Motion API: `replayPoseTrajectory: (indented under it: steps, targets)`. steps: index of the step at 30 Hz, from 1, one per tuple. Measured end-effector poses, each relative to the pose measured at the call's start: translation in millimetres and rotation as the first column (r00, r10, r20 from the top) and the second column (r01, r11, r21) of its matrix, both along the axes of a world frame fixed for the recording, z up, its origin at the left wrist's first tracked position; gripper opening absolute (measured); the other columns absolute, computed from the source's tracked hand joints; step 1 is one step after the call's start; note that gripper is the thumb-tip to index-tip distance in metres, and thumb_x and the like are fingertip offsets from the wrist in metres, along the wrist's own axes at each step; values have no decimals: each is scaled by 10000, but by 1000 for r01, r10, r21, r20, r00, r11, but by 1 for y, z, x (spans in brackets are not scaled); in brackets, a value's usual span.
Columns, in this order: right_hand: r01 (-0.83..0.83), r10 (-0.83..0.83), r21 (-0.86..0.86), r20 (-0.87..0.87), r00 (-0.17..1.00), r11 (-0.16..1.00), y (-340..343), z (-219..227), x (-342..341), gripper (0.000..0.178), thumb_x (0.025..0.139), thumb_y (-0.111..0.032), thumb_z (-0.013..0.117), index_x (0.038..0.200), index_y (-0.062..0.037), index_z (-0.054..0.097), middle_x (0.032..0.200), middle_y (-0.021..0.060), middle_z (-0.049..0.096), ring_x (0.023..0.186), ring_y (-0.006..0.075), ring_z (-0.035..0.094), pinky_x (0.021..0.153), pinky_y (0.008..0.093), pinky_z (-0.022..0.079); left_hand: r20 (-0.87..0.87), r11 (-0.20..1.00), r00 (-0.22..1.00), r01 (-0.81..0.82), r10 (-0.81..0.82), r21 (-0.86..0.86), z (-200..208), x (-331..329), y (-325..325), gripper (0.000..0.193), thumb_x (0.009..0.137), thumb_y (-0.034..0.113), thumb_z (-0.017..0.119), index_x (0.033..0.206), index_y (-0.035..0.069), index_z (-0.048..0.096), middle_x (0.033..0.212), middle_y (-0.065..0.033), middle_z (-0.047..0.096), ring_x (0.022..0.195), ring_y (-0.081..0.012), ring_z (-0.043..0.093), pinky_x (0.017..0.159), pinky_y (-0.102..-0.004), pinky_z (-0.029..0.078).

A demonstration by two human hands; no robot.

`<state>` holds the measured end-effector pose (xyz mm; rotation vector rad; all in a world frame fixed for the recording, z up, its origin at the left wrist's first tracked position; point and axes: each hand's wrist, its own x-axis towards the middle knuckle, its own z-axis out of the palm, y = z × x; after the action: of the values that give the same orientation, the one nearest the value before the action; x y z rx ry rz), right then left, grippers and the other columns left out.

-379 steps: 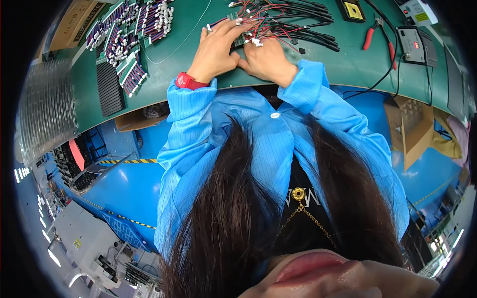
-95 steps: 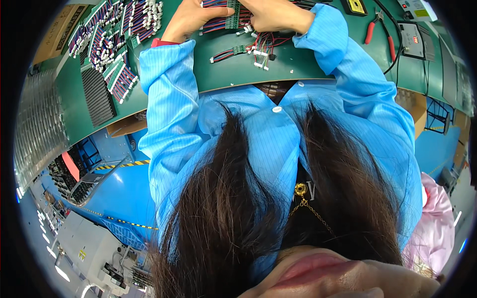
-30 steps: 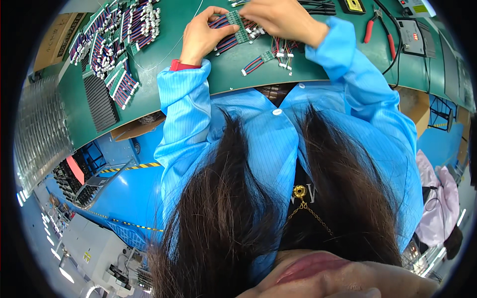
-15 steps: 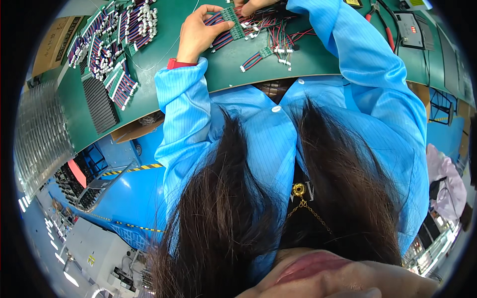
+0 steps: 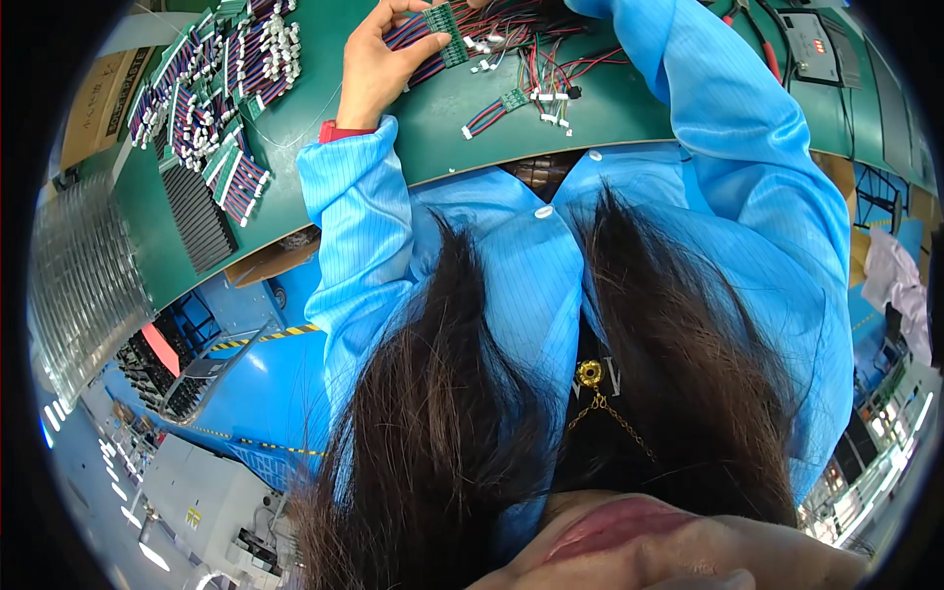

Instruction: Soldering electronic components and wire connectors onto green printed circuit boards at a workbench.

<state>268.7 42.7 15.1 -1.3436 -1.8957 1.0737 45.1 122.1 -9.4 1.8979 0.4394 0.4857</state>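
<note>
Compared with half a second ago, the left hand (image 5: 379, 61) and the green board strip (image 5: 445, 35) in its grasp lie slightly farther toward ten o'clock, while the right hand (image 5: 479, 3) has almost slipped past the upper edge.

Largest is the green table (image 5: 344, 113), curving across the view from nine o'clock through twelve to three. Blue sleeves reach over it, the left sleeve (image 5: 354, 192) from about ten o'clock, the right sleeve (image 5: 737, 103) from about two. At ten o'clock stands a cardboard box (image 5: 103, 98), with a pile of wired boards (image 5: 206, 103) nearer the middle and black ridged strips (image 5: 197, 216) below the pile. At two o'clock sits a grey box with a lit display (image 5: 812, 45).

Just short of twelve, the left hand pinches the strip, thumb flat on its face, wires running out from both sides. Only a sliver of the right hand shows beside it; whether it grips anything I cannot tell. Just past twelve, a small green board (image 5: 513, 99) with short wires lies on the table, beside white connectors (image 5: 551, 96). Smallest is a black connector (image 5: 574, 92), just beside those.
</note>
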Motion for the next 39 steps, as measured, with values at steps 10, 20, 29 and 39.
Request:
replayPoseTrajectory:
  steps: [10, 20, 29, 39]
  targets:
    - [-98, 64, -248, -143, 988, 964, -7, 3, -8, 763, 772, -28, 573, 1502, -6, 351, 944, 132, 687, 701, 190, 564, 581, 237, 439, -171, 998, 984, -60, 57, -9, 4, -2, 4, 407, 787, 138, 811, 1159, 73, 658, 1006, -79, 697, 871, -150, 659, 773, -289, 543]
    - [-449, 356, 159, 407, 841, 879, -10, -23, 30, 778, 779, -138, 651, 1498, -36, 373, 997, 161, 676, 789, 231, 592, 667, 301, 464, -176, 992, 981, -103, 87, -79, -7, 13, 5, 304, 740, -75, 699, 1012, 25, 607, 833, -46, 649, 708, -118, 570, 691, -210, 477]
    - [213, -50, -468, 336, 941, 858, -16, -37, -7, 764, 743, -290, 743, 1419, -57, 474, 1091, 154, 605, 1009, 320, 525, 933, 485, 333, -329, 949, 930, -57, 163, 310, -8, 12, 12, 335, 739, 43, 732, 1065, 37, 653, 943, -118, 657, 773, -206, 596, 747, -301, 498]
    - [112, -64, -144, 303, 951, 983, -50, -34, -27, 370, 820, -260, 665, 1131, -68, 608, 1053, 122, 583, 969, 312, 521, 943, 454, 363, -133, 847, 988, 6, 77, 531, -14, 8, 1, 265, 757, 186, 720, 1010, 123, 769, 1106, -136, 647, 966, -307, 590, 888, -385, 467]
